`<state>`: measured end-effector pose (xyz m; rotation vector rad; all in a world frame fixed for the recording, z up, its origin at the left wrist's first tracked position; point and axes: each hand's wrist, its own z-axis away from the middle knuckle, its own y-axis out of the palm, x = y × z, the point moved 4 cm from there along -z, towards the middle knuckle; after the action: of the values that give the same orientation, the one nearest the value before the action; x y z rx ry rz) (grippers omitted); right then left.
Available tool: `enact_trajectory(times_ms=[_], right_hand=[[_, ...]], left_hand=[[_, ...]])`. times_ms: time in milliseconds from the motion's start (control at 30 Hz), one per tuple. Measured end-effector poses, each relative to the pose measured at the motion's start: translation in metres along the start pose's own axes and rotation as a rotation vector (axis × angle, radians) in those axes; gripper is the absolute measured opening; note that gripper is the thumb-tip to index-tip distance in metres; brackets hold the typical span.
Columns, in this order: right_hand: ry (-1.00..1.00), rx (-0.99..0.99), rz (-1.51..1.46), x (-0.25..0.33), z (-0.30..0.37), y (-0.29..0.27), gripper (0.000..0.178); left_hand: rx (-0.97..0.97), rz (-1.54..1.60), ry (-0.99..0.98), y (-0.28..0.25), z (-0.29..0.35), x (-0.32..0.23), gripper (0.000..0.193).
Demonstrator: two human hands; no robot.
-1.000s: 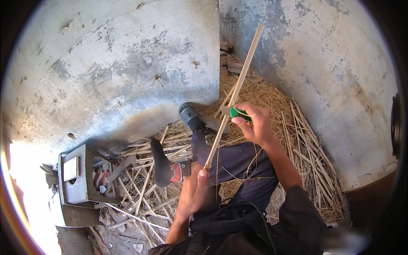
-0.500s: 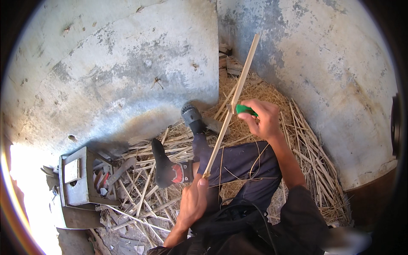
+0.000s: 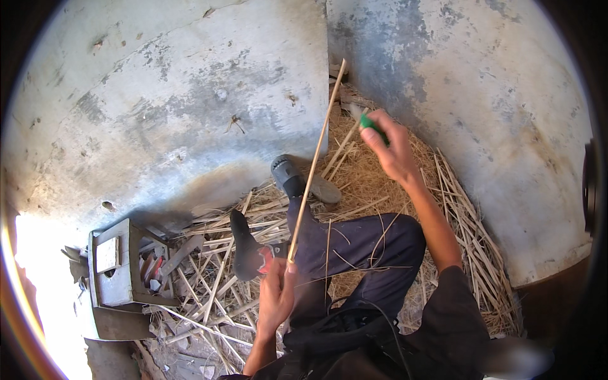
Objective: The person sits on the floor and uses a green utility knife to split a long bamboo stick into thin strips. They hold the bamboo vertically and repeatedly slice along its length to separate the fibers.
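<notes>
My left hand [image 3: 275, 296] grips the lower end of a long thin cane stick [image 3: 315, 161], which leans up and away toward the corner of the concrete walls. My right hand [image 3: 391, 145] is raised to the right of the stick, apart from it, and holds a knife with a green handle [image 3: 370, 123]; its blade is hard to make out. My legs in dark trousers [image 3: 361, 250] stretch over a heap of straw and split cane strips [image 3: 380, 183], with a shoe [image 3: 288, 174] at the far end.
A grey metal box [image 3: 114, 272] with small tools beside it sits at the left among scattered cane strips [image 3: 209, 297]. Grey concrete walls [image 3: 190, 95] rise behind and to the right. A second dark shoe [image 3: 244, 250] lies near my left hand.
My right hand with the green-handled knife has swung up and to the right, away from the stick. The stick stands a little more upright. My left hand keeps hold of its lower end.
</notes>
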<state>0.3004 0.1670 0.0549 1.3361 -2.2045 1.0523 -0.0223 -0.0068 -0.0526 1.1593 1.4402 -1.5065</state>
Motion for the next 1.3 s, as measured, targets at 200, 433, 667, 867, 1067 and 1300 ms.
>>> enact_trajectory(times_ms=[200,433,667,867,1067,1300], right_hand=[[-0.261,0.238,0.065,0.033,0.025,0.056,0.032],[-0.471,0.303,0.134,0.059,0.063,0.074,0.036],[-0.490,0.302,0.053,0.061,0.066,0.076,0.035],[-0.475,0.299,0.013,0.059,0.065,0.077,0.034],[-0.484,0.212,0.092,0.064,0.063,0.074,0.034],[-0.493,0.167,0.153,0.068,0.063,0.071,0.036]], left_hand=[[-0.106,-0.021,0.125,0.002,-0.028,-0.008,0.020],[-0.085,-0.117,0.284,0.012,-0.043,-0.041,0.016],[-0.152,-0.209,0.302,0.012,-0.045,-0.067,0.024],[-0.160,-0.190,0.186,0.008,-0.045,-0.080,0.031],[-0.191,-0.160,0.239,0.009,-0.048,-0.076,0.024],[-0.164,-0.138,0.198,0.011,-0.048,-0.067,0.024]])
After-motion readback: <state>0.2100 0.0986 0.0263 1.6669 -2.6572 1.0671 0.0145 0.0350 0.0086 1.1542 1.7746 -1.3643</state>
